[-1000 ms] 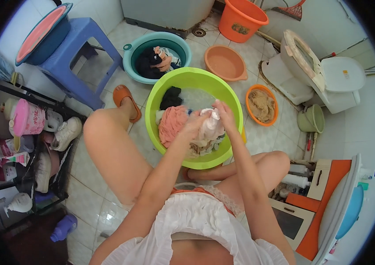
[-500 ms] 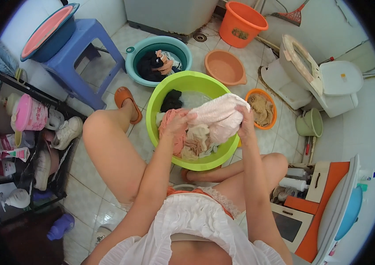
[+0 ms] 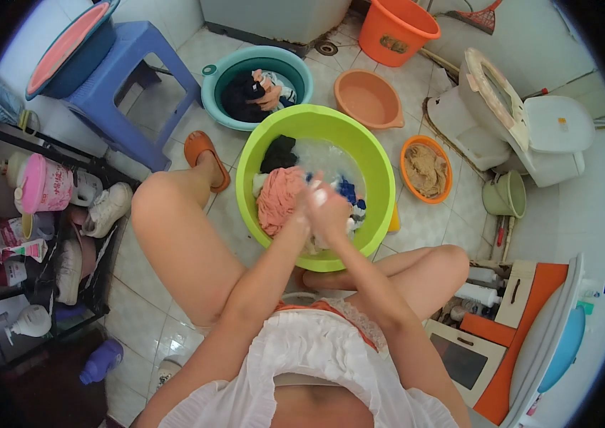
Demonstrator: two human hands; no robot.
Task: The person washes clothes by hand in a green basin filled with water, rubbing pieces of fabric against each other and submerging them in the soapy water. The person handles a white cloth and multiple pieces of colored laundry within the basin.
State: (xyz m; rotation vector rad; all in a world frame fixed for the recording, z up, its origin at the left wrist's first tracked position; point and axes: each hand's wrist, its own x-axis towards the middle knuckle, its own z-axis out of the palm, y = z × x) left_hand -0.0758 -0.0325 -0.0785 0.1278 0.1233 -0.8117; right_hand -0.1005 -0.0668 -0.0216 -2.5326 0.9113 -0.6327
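Here we see the left hand point(image 3: 303, 208) and right hand point(image 3: 334, 214) pressed together — slightly blurred, both curled around a bunched white cloth point(image 3: 321, 195) — over the green tub point(image 3: 383, 178). Inside it we find pink cloth point(image 3: 278, 202) just left of them, black cloth point(image 3: 278, 154) beyond that, and blue cloth point(image 3: 347, 190) to the right.

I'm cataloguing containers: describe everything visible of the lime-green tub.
The lime-green tub is round, wide and plastic-looking, with a smooth rim. It stands upright on the tiled floor, holding cloudy water, coral cloth at left, black cloth beyond it and blue cloth at right. The left hand and right hand meet inside its outline, clear of the rim.
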